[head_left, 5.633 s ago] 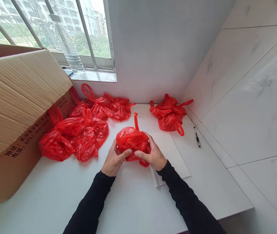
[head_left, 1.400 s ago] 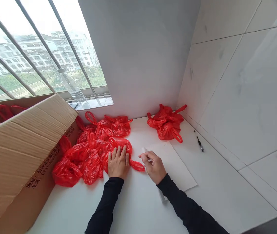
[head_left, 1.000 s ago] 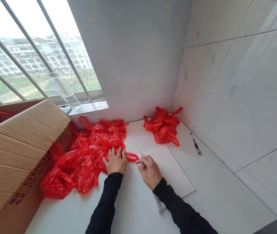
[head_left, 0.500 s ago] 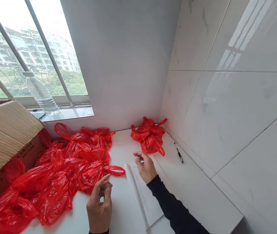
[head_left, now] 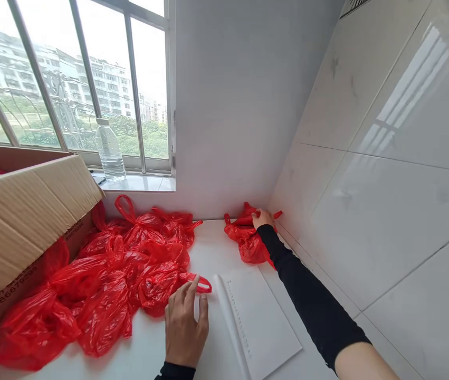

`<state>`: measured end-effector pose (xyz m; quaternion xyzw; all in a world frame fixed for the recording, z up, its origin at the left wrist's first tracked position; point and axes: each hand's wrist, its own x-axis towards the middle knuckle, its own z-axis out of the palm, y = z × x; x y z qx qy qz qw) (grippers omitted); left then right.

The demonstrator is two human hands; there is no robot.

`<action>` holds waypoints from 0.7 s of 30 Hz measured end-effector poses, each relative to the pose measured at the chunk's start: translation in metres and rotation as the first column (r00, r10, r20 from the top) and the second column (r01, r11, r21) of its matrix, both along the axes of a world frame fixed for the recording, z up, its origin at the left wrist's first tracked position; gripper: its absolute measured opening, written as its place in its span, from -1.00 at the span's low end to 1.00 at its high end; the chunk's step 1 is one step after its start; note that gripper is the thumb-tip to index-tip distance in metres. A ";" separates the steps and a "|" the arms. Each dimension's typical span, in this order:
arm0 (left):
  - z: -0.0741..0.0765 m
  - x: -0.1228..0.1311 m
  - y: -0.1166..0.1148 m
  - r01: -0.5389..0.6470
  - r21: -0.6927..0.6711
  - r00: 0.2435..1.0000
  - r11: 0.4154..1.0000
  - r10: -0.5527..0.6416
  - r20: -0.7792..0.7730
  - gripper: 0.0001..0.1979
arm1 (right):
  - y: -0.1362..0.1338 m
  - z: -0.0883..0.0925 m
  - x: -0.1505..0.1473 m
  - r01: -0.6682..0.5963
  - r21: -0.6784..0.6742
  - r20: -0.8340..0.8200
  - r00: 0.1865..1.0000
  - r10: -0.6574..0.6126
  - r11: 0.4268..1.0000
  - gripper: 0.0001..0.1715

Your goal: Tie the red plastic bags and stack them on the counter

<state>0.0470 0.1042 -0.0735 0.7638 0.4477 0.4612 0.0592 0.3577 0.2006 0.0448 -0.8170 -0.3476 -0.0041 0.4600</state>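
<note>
My right hand reaches far forward and its fingers close on the top of a small pile of red plastic bags in the back right corner. My left hand lies flat and open on the white counter, fingertips at the loop handle of the nearest bag. That bag belongs to a big heap of knotted red bags spreading left toward the cardboard box.
A large open cardboard box stands at the left. A white sheet of paper lies between my arms. A clear water bottle stands on the window sill. Tiled wall closes the right side.
The bag I held in both hands now lies on the left heap. My right hand has left the paper and stretched out to the corner pile. My left hand has come down flat.
</note>
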 end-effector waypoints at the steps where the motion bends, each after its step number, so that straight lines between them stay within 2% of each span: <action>1: 0.004 0.002 -0.006 0.016 0.003 1.000 1.000 -0.016 -0.023 -0.61 | 0.001 0.004 0.002 -0.006 0.028 0.013 1.000 0.005 1.000 -0.78; 3: 0.009 0.009 -0.018 0.122 -0.013 0.989 0.992 -0.122 -0.085 -0.62 | 0.001 0.013 0.004 -0.019 0.098 0.036 0.999 0.015 0.995 -0.77; 6: 0.003 0.025 -0.039 0.263 -0.036 0.942 0.964 -0.265 -0.205 -0.55 | -0.006 0.030 0.004 -0.047 0.225 0.066 0.997 0.033 0.973 -0.79; 9: -0.011 0.044 -0.058 0.301 -0.049 0.912 0.953 -0.302 -0.276 -0.52 | -0.020 0.045 -0.005 -0.110 0.346 0.095 0.992 0.082 0.932 -0.80; 12: -0.015 0.061 -0.069 0.354 -0.128 0.899 0.926 -0.375 -0.227 -0.51 | -0.039 0.059 -0.023 -0.209 0.433 0.129 0.977 0.170 0.877 -0.80; 15: -0.003 0.061 -0.065 0.410 -0.236 0.907 0.881 -0.421 0.002 -0.56 | -0.068 0.066 -0.050 -0.321 0.475 0.168 0.947 0.274 0.819 -0.80; 17: 0.014 0.048 -0.056 0.396 -0.360 0.909 0.845 -0.303 0.287 -0.61 | -0.095 0.061 -0.074 -0.423 0.487 0.211 0.906 0.367 0.764 -0.79; 18: 0.023 0.038 -0.053 0.407 -0.439 0.874 0.801 -0.201 0.444 -0.61 | -0.111 0.054 -0.087 -0.483 0.480 0.240 0.876 0.419 0.733 -0.80; 19: 0.033 0.027 -0.050 0.457 -0.507 0.802 0.730 -0.093 0.590 -0.57 | -0.127 0.044 -0.103 -0.545 0.456 0.272 0.838 0.473 0.703 -0.81; 21: 0.050 0.005 -0.052 0.644 -0.513 0.594 0.568 0.050 0.803 -0.48 | -0.161 0.016 -0.135 -0.672 0.344 0.355 0.740 0.572 0.656 -0.84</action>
